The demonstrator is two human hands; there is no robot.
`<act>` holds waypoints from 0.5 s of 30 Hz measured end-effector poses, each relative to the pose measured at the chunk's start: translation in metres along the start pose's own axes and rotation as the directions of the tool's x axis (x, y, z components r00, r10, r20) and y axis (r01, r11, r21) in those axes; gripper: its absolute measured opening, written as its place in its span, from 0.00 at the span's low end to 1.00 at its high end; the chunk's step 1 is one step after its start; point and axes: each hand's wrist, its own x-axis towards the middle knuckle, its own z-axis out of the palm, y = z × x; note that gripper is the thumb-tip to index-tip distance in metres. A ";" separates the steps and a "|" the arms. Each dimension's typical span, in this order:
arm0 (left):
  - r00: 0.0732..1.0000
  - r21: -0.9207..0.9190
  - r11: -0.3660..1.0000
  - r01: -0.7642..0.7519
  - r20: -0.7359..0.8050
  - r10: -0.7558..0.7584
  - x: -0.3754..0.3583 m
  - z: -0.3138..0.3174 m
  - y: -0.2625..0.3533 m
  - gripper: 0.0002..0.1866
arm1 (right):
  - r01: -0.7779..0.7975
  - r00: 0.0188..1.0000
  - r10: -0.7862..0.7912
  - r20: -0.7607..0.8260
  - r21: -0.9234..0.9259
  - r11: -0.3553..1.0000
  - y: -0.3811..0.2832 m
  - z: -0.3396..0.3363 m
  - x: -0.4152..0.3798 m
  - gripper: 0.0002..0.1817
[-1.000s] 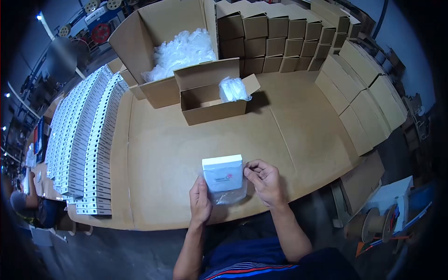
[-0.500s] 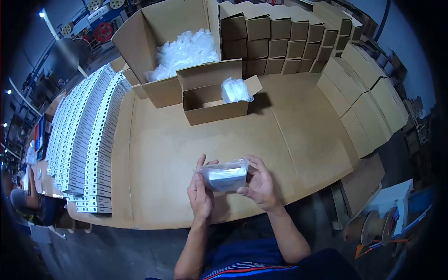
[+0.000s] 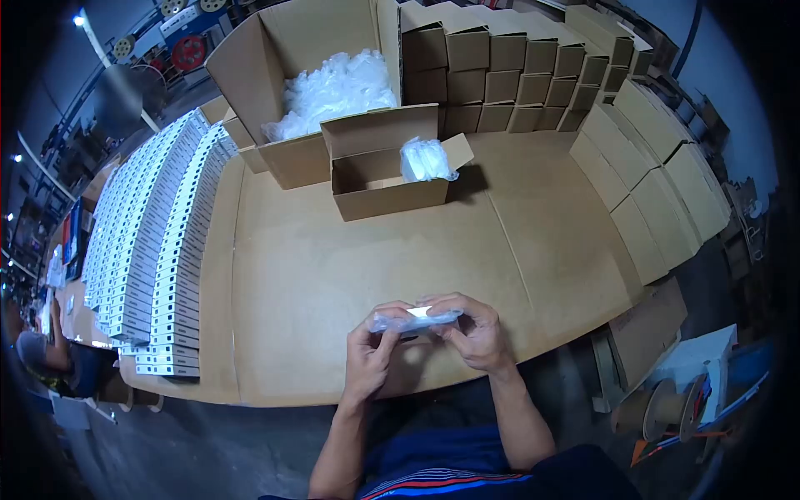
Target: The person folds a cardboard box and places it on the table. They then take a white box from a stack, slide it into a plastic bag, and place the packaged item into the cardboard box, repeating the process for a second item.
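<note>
A flat packet in clear plastic wrap point(image 3: 414, 320) is held level over the front of the table, seen nearly edge-on. My left hand point(image 3: 369, 353) pinches its left end, thumb below and fingers above. On its right end the fingers and thumb of my right hand point(image 3: 477, 335) are closed. Beyond my hands stands an open brown carton point(image 3: 392, 202), with a bundle of plastic-wrapped items point(image 3: 426, 160) at its right end. Behind that, a large open box point(image 3: 293, 162) holds a heap of clear plastic bags point(image 3: 337, 93).
Long stacks of white boxes point(image 3: 154, 242) line the table's left side. Brown cartons point(image 3: 507, 54) are piled at the back, more cartons point(image 3: 654, 183) on the right. A person point(image 3: 62, 350) is at the far left. Cable spools point(image 3: 662, 408) stand lower right.
The wrapped packet has turned from showing its broad face to nearly edge-on. Both hands have closed in on it, their fingers now bent over its far edge.
</note>
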 end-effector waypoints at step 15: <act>0.939 -0.041 0.986 0.159 -0.301 -0.164 0.005 0.006 0.001 0.14 | 0.049 0.998 -0.046 0.041 -0.073 0.996 -0.009 -0.005 0.003 0.12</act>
